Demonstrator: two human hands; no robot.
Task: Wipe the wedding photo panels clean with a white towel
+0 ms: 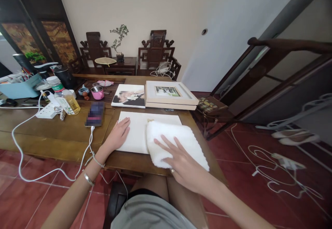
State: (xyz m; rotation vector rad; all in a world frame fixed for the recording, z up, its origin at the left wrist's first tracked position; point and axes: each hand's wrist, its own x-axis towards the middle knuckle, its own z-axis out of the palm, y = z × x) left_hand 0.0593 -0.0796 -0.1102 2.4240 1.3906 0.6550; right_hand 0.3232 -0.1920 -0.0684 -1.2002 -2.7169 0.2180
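Observation:
A flat white rectangular panel (135,132) lies near the table's front edge; I cannot tell whether it is an album or a board. My left hand (119,134) rests on its left side, fingers stretched out. Over the panel's right part lies a folded white towel (178,135), fluffy and reaching past the panel's front edge. My right hand (178,159), with a ring on it, presses flat on the towel with fingers spread. Something small and tan shows at the towel's upper left corner. Part of the panel is hidden under the towel.
Behind the panel lie a photo-covered book (129,95) and stacked picture frames (169,94). Leftward are a phone (95,114) on a charging cable, a power strip (48,109), a bottle (66,99), a pink cup (97,92) and a blue box (20,85). A dark wooden chair (285,45) stands right.

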